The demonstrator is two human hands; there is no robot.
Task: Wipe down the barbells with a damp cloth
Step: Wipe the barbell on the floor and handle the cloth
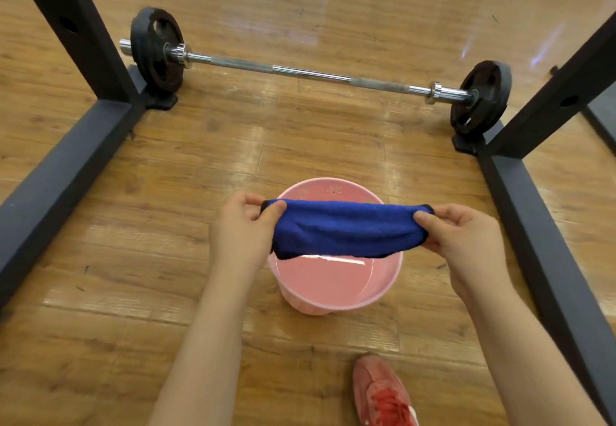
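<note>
My left hand (241, 225) and right hand (461, 235) each pinch an end of the blue cloth (346, 230), stretched level above the pink bucket (333, 289) of water. I judge it needs a firm wring over the bucket so it reaches the barbell (313, 73), well beyond on the floor, damp, not dripping.

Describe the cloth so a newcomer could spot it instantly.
Start at the barbell lying across the wooden floor, then come nearer to the pink bucket. Stretched above it between the left hand and right hand is the blue cloth, the only blue item.
</note>
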